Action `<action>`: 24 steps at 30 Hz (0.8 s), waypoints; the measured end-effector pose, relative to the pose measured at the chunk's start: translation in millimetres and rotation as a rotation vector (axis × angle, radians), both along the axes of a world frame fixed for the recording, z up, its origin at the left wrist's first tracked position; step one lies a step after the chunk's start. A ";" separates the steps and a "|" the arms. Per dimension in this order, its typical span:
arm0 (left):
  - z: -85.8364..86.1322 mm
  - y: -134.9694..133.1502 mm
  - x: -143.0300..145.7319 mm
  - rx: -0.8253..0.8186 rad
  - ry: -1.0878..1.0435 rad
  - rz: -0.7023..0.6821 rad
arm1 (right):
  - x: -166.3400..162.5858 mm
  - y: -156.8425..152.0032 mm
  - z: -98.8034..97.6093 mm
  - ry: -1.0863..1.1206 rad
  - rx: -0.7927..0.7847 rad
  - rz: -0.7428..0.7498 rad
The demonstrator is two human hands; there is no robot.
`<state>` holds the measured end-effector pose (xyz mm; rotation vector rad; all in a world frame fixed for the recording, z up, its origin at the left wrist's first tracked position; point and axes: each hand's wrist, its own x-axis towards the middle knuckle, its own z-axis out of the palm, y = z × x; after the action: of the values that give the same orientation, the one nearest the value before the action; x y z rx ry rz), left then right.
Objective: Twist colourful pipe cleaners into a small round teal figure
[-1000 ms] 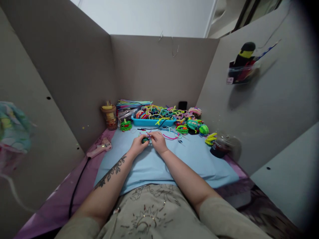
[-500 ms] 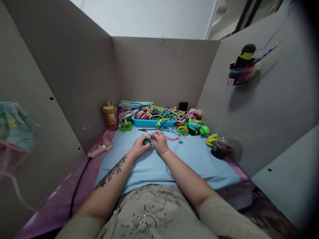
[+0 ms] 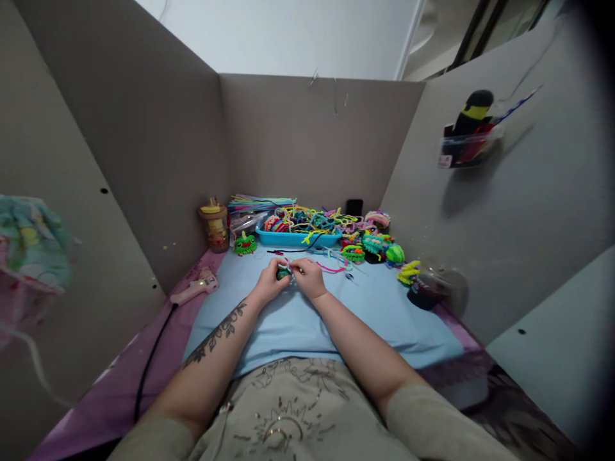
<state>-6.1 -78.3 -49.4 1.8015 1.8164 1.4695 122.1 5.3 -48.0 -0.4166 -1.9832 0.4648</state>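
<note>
Over the middle of the blue cloth, my left hand (image 3: 270,282) is closed around a small green-and-blue pipe cleaner piece (image 3: 283,273). My right hand (image 3: 310,279) meets it from the right, its fingertips pinched together at the edge of the piece. Pink and whitish strands show between the two hands; which of them the right fingers grip is too small to make out. A pink pipe cleaner (image 3: 330,269) lies just beyond my right hand. Behind my hands, a black strand (image 3: 300,250) stretches across the cloth.
A blue tray (image 3: 298,239) heaped with colourful pipe cleaners stands at the back. A green frog-like figure (image 3: 245,244) sits to its left, near a lidded cup (image 3: 214,227). A pink glue gun (image 3: 195,288) with a black cord lies left. Fuzzy figures and a dark cup (image 3: 425,296) are right.
My right hand's fingers have curled lower and closer to the piece. The left hand keeps its hold, and the view has shifted slightly.
</note>
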 end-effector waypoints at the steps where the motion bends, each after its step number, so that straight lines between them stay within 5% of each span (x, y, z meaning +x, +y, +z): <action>1: -0.5 -0.2 0.1 -0.001 -0.008 0.010 | 0.4 0.8 0.5 0.000 -0.024 -0.026; 13: 1.6 1.0 -2.7 0.056 -0.142 0.028 | -0.3 5.1 -2.1 -0.121 0.000 -0.010; 24: -0.8 6.4 -7.6 0.083 -0.549 0.029 | 0.8 3.3 -0.6 -0.054 0.133 0.011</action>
<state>-13.6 -71.9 -50.2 1.2281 1.5212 1.8417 122.9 8.6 -48.6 -0.3377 -2.0558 0.3298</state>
